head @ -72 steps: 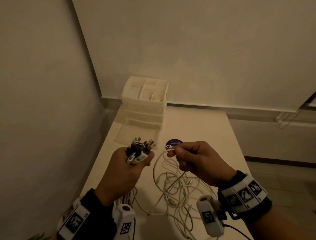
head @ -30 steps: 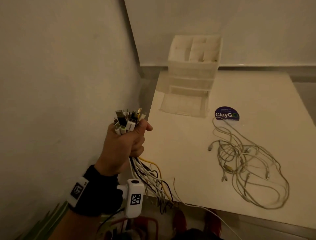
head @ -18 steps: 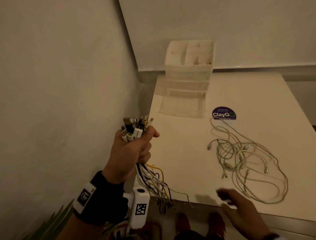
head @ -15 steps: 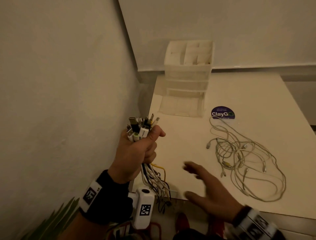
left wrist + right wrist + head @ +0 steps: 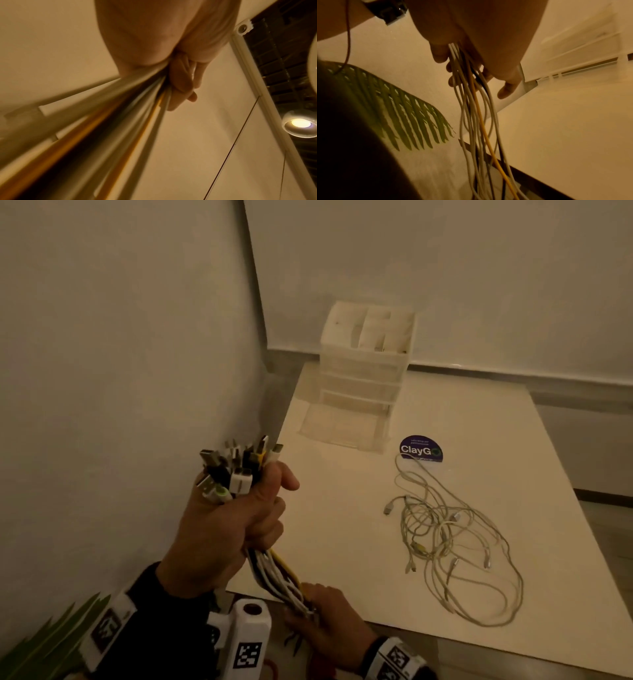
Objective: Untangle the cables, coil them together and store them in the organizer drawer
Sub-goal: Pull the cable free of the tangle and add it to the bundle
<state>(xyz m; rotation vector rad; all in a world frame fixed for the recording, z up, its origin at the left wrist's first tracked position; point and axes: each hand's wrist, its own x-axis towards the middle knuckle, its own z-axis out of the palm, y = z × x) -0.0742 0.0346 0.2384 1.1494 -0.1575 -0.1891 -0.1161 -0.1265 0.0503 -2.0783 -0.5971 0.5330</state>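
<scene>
My left hand is raised off the table's left edge and grips a cable bundle just below its cluster of plug ends. White, black and yellow cables hang from the fist. Lower down, by the table's front left corner, my right hand is curled round the same bundle. In the right wrist view the cables run down between its fingers. The left wrist view has the strands blurred under the closed fingers. A second tangle of pale cables lies loose on the table.
A white organizer stands at the table's back left, its bottom drawer pulled out. A round ClayGo sticker lies between drawer and tangle. A wall runs close along the left. Green palm leaves hang low beside the table.
My right hand came in from the lower right and closed round the hanging cables below my left hand. The left hand kept its grip on the plug ends.
</scene>
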